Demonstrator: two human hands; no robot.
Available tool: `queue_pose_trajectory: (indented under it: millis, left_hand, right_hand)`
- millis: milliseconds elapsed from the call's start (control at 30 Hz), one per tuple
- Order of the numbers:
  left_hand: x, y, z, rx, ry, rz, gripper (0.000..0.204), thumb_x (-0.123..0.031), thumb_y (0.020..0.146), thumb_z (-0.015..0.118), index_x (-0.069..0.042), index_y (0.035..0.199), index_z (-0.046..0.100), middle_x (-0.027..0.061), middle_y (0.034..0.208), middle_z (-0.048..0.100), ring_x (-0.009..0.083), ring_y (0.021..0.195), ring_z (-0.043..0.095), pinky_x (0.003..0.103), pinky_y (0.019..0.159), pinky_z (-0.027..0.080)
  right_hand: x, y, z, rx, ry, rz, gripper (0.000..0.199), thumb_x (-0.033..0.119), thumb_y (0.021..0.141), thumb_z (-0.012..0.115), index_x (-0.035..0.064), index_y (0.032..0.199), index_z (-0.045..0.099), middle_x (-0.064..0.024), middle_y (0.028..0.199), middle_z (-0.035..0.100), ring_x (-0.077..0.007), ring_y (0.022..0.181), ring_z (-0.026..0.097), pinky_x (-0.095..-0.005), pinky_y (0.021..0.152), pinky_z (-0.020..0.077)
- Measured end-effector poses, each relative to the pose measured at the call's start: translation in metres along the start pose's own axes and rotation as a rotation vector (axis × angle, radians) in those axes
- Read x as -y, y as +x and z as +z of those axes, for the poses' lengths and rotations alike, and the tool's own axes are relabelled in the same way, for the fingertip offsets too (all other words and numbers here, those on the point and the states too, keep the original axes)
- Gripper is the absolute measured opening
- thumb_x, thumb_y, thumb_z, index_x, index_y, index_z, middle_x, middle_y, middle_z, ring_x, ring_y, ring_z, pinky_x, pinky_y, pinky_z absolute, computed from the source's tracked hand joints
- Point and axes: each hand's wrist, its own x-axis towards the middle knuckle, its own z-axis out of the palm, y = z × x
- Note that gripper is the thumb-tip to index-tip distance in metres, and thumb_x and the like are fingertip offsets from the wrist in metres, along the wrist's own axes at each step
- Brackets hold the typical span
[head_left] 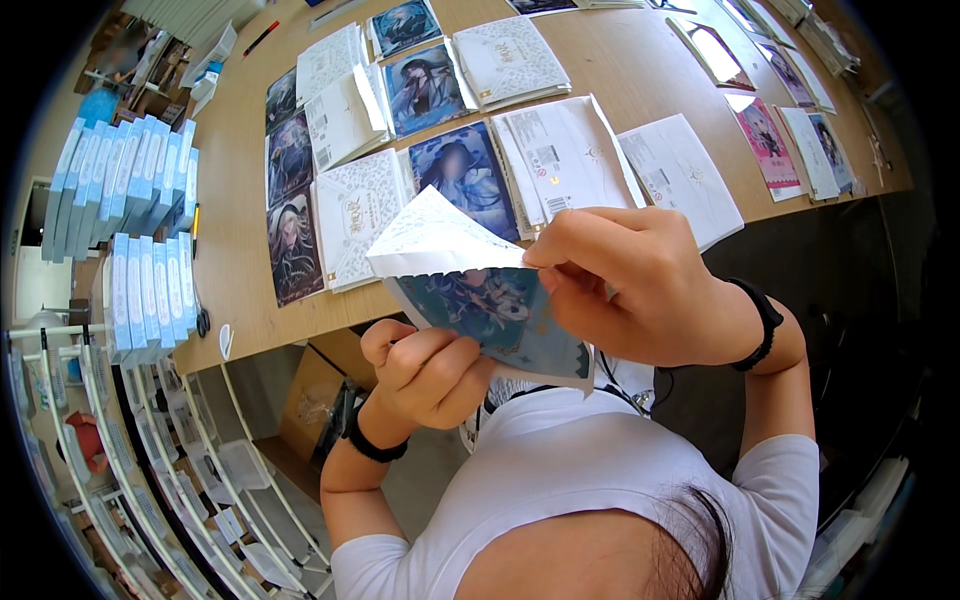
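Above my lap, short of the table's front edge, I hold a white patterned paper envelope (435, 240) together with a blue illustrated card (485, 310). The envelope's paper stands up and folds over the card's far part. My left hand (430, 370) is closed on the lower left edge of the card, fingers curled over it. With thumb and forefinger my right hand (625, 290) pinches the right corner of the envelope paper. Whether the card is partly inside the envelope cannot be told.
On the wooden table (235, 260) lie piles of white envelopes (510, 60) and blue illustrated cards (425, 90). Dark picture cards (290, 160) line the left. Blue-white boxes (120, 180) stand stacked at far left, scissors (203, 322) beside them. Pink cards (765, 140) lie right. A wire rack (150, 470) stands lower left.
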Motion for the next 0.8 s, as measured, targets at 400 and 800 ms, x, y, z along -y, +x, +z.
queue_pose_trajectory:
  millis: [400,800]
  left_hand:
    - [0.002,-0.003,-0.004,0.003,-0.001,0.010,0.015,-0.015,0.058,0.061,-0.015,0.074,0.060,-0.0040,0.081,0.054,0.0129,0.075,0.048,0.031,0.068,0.031]
    - [0.001,0.001,-0.005,0.123,-0.033,0.002,0.018,-0.004,0.065,0.064,-0.016,0.073,0.053,-0.0019,0.083,0.050,0.0201,0.078,0.048,0.040,0.074,0.035]
  right_hand:
    - [0.003,0.001,-0.006,-0.019,-0.025,-0.042,0.011,-0.007,0.072,0.058,-0.0009,0.082,0.057,-0.0057,0.062,0.054,-0.0120,0.046,0.052,-0.0223,0.043,0.0401]
    - [-0.004,-0.008,-0.007,-0.015,0.056,-0.020,0.013,-0.001,0.075,0.057,0.0028,0.084,0.049,-0.0114,0.064,0.051,-0.0321,0.055,0.055,-0.0360,0.047,0.0432]
